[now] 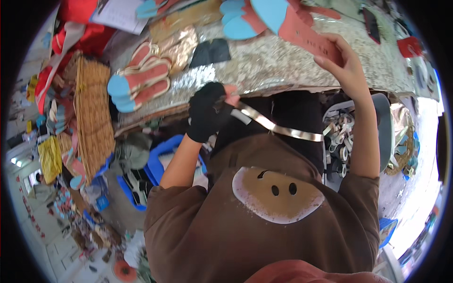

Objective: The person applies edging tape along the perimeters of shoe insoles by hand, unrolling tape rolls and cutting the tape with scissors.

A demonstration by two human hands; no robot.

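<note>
My right hand (347, 66), bare, is closed on the heel end of a shoe insole (304, 35) at the far right of the table. The insole is red with a light blue front part. It lies over or close to other blue and red insoles (243, 23). My left hand (207, 112) wears a black glove with bare fingertips and is closed at the table's near edge. From its fingers a shiny metallic strip (273, 126) runs rightward across my lap. A small white piece (241, 117) shows below those fingers; what it belongs to is unclear.
On the worktable (264, 66) lie a stack of insoles (141, 87), a dark flat piece (210, 53) and a phone-like object (371, 26). A wicker basket (94, 118) stands left. Right of my lap, a container (384, 127) sits beside rolls of strip (339, 151). Blue plastic crates (158, 158) stand below.
</note>
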